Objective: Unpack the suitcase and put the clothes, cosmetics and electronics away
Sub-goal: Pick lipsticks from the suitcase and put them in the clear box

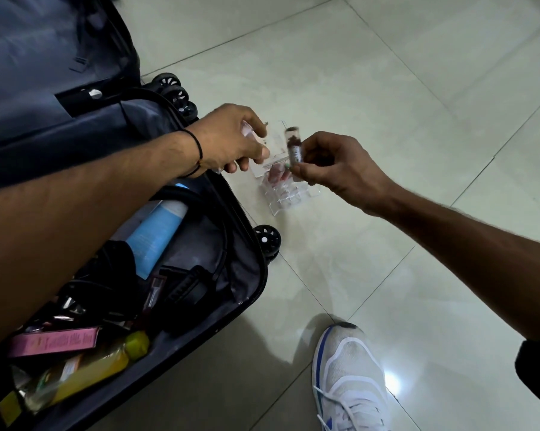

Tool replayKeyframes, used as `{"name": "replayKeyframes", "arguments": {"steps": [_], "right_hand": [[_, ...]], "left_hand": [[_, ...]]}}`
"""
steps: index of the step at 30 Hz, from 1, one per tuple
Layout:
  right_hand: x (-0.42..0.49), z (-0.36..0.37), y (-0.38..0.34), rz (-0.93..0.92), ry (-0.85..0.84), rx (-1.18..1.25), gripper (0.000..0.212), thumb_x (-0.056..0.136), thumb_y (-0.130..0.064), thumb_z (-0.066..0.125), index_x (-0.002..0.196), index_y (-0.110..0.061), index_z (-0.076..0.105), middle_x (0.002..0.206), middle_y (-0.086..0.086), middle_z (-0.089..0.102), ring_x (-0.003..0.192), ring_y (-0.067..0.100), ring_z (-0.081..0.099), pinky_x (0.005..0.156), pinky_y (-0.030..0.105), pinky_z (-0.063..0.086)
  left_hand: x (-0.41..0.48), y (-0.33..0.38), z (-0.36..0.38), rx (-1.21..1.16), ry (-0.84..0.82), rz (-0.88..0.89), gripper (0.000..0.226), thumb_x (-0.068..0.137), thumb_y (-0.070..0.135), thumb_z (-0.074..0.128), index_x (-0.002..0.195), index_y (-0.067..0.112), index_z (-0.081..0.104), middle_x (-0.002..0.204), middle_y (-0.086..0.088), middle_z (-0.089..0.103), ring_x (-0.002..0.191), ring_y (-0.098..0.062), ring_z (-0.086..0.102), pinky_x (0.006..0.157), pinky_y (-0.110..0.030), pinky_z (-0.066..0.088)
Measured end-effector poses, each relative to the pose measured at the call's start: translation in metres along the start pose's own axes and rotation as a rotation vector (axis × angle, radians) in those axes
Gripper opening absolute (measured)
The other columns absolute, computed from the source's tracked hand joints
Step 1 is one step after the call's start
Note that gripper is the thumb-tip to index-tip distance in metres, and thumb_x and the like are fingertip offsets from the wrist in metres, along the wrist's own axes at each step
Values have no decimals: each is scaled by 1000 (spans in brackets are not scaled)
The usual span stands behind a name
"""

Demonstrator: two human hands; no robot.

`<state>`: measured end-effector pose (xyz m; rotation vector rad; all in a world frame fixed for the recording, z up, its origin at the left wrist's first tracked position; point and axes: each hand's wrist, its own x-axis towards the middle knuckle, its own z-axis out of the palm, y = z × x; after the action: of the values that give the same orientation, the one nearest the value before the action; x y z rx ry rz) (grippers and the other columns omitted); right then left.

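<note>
Left grip (231,141): fingers curled round a pale translucent item (245,129); what it is cannot be told. The wrist crosses the suitcase rim.
Right grip (334,164): thumb and fingertips pinch the lower end of a small tube (293,144).
Tube: clear wall, dark brown contents. Its long axis runs nearly straight away from the person, tilted slightly to the left grip's side. The free end points away from the right grip's fingers. It is held in the air between the two grips, apart from the left grip.
Clear organiser (293,197): on the floor (387,88), directly under the tube and both grips. Pinkish items sit in its compartments; their kind is too blurred to tell.
Suitcase (250,244): lies open on the floor beneath the left forearm, its rim just beside the organiser on the left grip's side. A wheel (267,241) sits nearer the person than the organiser.
Contents behind the left grip, toward the person: blue tube (156,234), long axis running diagonally toward the left grip; black cables (184,287); pink box (54,340); yellow bottle (88,371).
Open room: bare tiles beyond and outboard of the right grip.
White shoe (349,374): on the floor, well back from the right grip, toward the person.
</note>
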<state>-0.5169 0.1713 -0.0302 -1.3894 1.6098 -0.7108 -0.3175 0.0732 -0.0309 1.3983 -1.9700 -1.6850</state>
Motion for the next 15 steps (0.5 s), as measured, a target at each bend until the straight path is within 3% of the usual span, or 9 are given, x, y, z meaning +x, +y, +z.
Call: {"name": "replayKeyframes", "arguments": {"steps": [2, 5, 9, 12, 15], "right_hand": [[-3, 6, 7, 11, 55, 39, 27, 84, -24, 77, 94, -4, 63, 93, 18, 70, 77, 20, 68, 72, 47, 51], [-7, 17, 17, 56, 128, 57, 16, 86, -20, 75, 90, -10, 63, 95, 10, 71, 83, 21, 74, 70, 40, 48], [-10, 35, 17, 52, 226, 31, 13, 84, -21, 77, 87, -15, 67, 83, 1, 71, 75, 20, 69, 59, 22, 43], [-13, 44, 16, 28, 243, 3, 19, 84, -14, 76, 78, -28, 65, 73, -21, 68, 64, -1, 60, 54, 10, 39], [-14, 51, 17, 23, 239, -37, 18, 87, -10, 72, 80, -23, 61, 74, -33, 64, 68, -4, 61, 58, 9, 40]], "left_hand": [[5, -2, -4, -148, 83, -97, 16, 84, 9, 72, 95, 10, 60, 73, -9, 63, 42, -12, 45, 39, -17, 28], [12, -3, -7, -368, 146, -215, 7, 86, 7, 60, 79, 7, 57, 78, -11, 59, 46, -13, 48, 39, -16, 35], [21, -5, -4, -526, 190, -239, 5, 89, 2, 46, 90, 5, 51, 80, -12, 58, 55, -16, 55, 49, -23, 50], [26, -12, 0, -487, 205, -211, 11, 91, -5, 49, 93, 4, 54, 87, -14, 59, 67, -18, 60, 69, -32, 53], [26, -14, 2, -461, 183, -198, 17, 91, -8, 52, 102, 4, 56, 87, -11, 60, 76, -20, 64, 83, -41, 53]]}}
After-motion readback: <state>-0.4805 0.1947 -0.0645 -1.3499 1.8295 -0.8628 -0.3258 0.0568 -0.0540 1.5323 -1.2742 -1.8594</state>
